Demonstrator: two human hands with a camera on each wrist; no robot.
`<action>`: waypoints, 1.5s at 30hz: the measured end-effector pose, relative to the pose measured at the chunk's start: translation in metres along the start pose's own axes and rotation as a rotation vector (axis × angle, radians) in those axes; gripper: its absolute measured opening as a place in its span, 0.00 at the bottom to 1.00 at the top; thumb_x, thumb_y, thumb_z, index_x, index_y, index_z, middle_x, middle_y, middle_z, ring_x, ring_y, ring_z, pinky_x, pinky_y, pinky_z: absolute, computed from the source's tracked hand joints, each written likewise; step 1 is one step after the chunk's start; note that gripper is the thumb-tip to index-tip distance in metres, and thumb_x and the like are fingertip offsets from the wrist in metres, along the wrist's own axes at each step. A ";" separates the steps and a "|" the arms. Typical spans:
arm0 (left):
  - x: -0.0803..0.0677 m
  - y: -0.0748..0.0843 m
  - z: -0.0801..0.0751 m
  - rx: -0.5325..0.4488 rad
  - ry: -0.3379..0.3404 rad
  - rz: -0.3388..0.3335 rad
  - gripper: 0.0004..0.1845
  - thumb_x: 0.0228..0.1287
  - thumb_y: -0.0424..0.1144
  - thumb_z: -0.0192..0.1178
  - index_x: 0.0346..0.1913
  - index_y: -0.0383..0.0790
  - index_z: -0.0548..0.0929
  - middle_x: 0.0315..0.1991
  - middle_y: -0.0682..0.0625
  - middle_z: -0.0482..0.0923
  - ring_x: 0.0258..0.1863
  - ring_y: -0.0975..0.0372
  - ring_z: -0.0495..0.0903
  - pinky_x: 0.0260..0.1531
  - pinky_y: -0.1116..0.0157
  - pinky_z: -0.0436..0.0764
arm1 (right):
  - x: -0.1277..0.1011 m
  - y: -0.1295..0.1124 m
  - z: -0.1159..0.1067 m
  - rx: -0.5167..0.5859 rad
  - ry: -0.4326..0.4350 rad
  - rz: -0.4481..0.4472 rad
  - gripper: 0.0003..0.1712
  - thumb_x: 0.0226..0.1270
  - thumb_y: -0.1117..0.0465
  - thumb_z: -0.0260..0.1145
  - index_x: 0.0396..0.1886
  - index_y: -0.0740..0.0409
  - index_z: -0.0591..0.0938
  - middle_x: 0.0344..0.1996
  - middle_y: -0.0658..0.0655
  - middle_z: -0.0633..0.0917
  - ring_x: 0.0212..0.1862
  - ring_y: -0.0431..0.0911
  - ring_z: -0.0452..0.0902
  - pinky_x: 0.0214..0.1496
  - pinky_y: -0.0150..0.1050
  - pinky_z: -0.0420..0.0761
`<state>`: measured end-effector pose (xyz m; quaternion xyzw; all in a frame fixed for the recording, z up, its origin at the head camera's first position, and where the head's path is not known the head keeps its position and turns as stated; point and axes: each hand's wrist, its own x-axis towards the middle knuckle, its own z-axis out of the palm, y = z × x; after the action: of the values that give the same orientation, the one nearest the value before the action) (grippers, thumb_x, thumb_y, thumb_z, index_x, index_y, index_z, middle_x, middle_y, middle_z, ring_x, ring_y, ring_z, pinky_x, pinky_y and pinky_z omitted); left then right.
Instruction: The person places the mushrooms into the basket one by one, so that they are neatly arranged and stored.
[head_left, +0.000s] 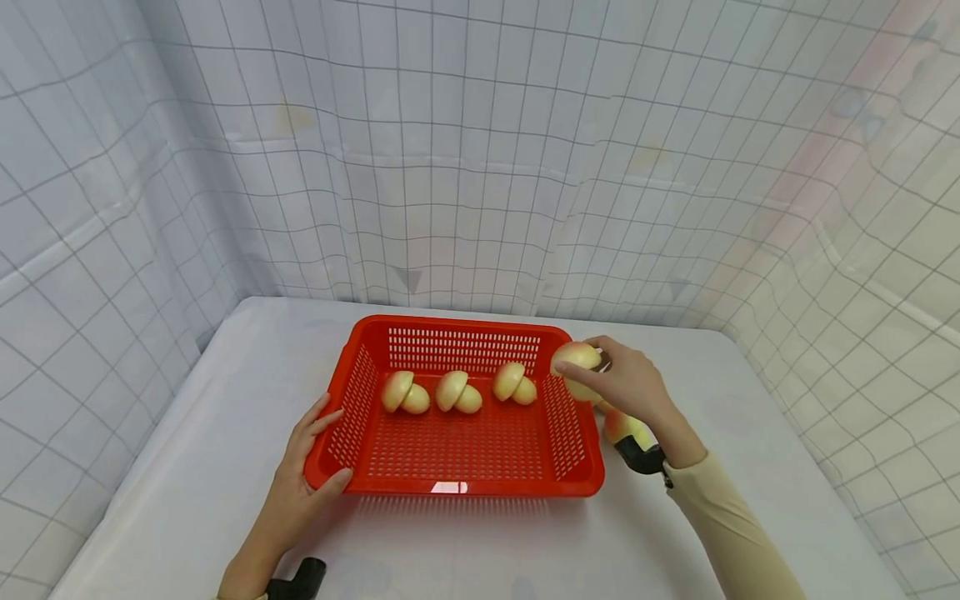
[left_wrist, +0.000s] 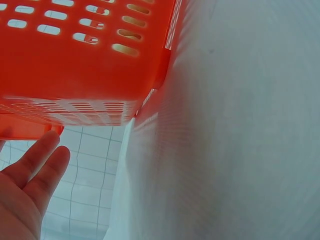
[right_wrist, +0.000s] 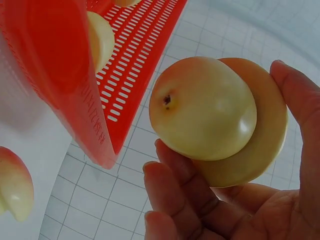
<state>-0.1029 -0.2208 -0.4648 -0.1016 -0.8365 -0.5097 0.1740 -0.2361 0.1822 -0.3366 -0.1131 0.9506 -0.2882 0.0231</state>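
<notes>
Left hand (head_left: 303, 471) grips red basket (head_left: 457, 483) corner; right hand (head_left: 630, 385) holds apple halves (head_left: 576, 360) over right rim.

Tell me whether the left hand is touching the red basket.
Touching. The head view shows the left hand gripping the red basket at its near left corner, thumb over the rim.

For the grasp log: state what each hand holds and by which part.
The right hand holds two offset apple halves, fingers under them and thumb on the far edge. The left hand grips the red basket at its near left corner.
</notes>
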 end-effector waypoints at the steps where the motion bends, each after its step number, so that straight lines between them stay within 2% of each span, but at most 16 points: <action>1: 0.000 0.000 0.000 0.002 0.000 -0.003 0.37 0.55 0.31 0.64 0.69 0.44 0.64 0.74 0.56 0.45 0.69 0.65 0.49 0.51 0.76 0.66 | 0.000 -0.001 0.000 -0.001 -0.007 0.000 0.44 0.50 0.25 0.60 0.55 0.52 0.76 0.33 0.51 0.82 0.35 0.47 0.75 0.33 0.40 0.74; 8: 0.000 0.002 0.002 0.007 -0.002 -0.017 0.37 0.54 0.33 0.65 0.69 0.44 0.64 0.74 0.57 0.45 0.68 0.67 0.50 0.48 0.74 0.69 | 0.000 -0.006 0.002 -0.033 -0.034 -0.009 0.45 0.47 0.24 0.61 0.55 0.52 0.77 0.34 0.51 0.82 0.36 0.46 0.76 0.34 0.40 0.74; 21: -0.001 0.002 0.000 0.009 0.000 0.004 0.37 0.54 0.31 0.64 0.69 0.43 0.64 0.74 0.56 0.45 0.69 0.65 0.49 0.50 0.76 0.67 | 0.003 -0.018 0.000 -0.037 -0.038 -0.050 0.42 0.46 0.23 0.61 0.50 0.49 0.78 0.31 0.49 0.82 0.33 0.45 0.76 0.33 0.41 0.73; 32: -0.001 0.001 0.000 0.010 0.006 -0.005 0.37 0.54 0.31 0.64 0.69 0.44 0.64 0.74 0.56 0.45 0.69 0.66 0.50 0.50 0.76 0.68 | 0.011 -0.034 0.002 -0.036 -0.040 -0.124 0.39 0.46 0.23 0.60 0.47 0.45 0.78 0.28 0.46 0.81 0.33 0.44 0.75 0.34 0.41 0.72; 45: 0.000 0.002 0.000 0.017 0.008 0.008 0.37 0.54 0.31 0.64 0.68 0.43 0.65 0.74 0.54 0.46 0.69 0.64 0.50 0.50 0.76 0.67 | 0.025 -0.066 0.018 -0.052 -0.134 -0.196 0.38 0.46 0.25 0.63 0.47 0.46 0.78 0.27 0.45 0.81 0.30 0.42 0.75 0.32 0.40 0.73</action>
<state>-0.1026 -0.2197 -0.4630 -0.1015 -0.8395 -0.5024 0.1804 -0.2449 0.1135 -0.3149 -0.2248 0.9385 -0.2561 0.0553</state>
